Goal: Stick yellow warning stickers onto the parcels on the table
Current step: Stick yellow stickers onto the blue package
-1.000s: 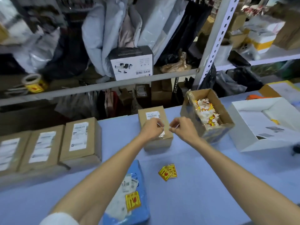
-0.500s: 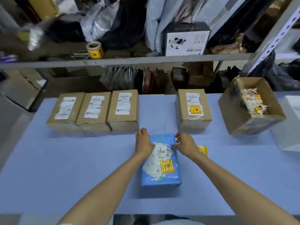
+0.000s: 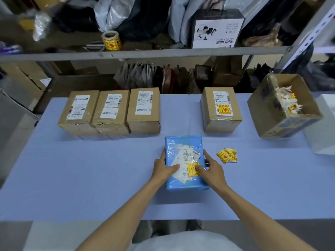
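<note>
Parcel held at both sides
Left hand and right hand grip it toward the desk's front edge; right thumb rests on its sticker.

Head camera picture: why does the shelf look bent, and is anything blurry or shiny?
Head view: the wide-angle lens bows the shelf edge; head view, top left: shelf clutter is smeared by blur; head view, centre: sharp, with soft light, faint shadows and glare on the blue parcel.
</note>
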The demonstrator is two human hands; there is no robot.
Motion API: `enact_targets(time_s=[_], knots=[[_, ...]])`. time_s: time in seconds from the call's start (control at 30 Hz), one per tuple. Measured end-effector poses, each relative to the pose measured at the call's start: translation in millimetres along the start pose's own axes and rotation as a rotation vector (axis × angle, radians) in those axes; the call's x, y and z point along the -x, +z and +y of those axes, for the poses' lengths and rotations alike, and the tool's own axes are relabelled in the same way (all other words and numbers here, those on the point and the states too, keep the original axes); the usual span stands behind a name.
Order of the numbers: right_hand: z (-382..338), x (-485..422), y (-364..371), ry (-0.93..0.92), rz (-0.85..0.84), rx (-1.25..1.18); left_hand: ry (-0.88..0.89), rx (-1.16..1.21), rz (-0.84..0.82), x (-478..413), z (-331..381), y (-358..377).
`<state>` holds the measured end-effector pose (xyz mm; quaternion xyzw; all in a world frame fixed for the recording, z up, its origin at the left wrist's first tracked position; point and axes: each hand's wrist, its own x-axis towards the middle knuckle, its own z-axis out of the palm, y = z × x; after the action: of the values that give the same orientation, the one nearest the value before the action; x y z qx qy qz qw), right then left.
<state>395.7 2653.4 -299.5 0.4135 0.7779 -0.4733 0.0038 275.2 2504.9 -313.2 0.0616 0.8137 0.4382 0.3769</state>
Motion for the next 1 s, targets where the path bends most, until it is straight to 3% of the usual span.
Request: enact_targets(time_s=[0.17, 0.37, 0.57, 1.0], knots=[[5, 10, 4, 0.035, 0.024, -0.124, -0.038, 0.096, 0.123, 18, -1, 12], [3, 9, 4, 0.063, 0.068, -0.131, -0.051, 0.011, 0.123, 16, 2, 12], [-22, -17, -7, 0.030, 0.089, -0.199, 0.034, -0.012, 0.132, -15, 41, 1], [-96, -120, -36, -0.057, 0.014, -0.085, 0.123, -0.007, 0.152, -110, 117, -20]])
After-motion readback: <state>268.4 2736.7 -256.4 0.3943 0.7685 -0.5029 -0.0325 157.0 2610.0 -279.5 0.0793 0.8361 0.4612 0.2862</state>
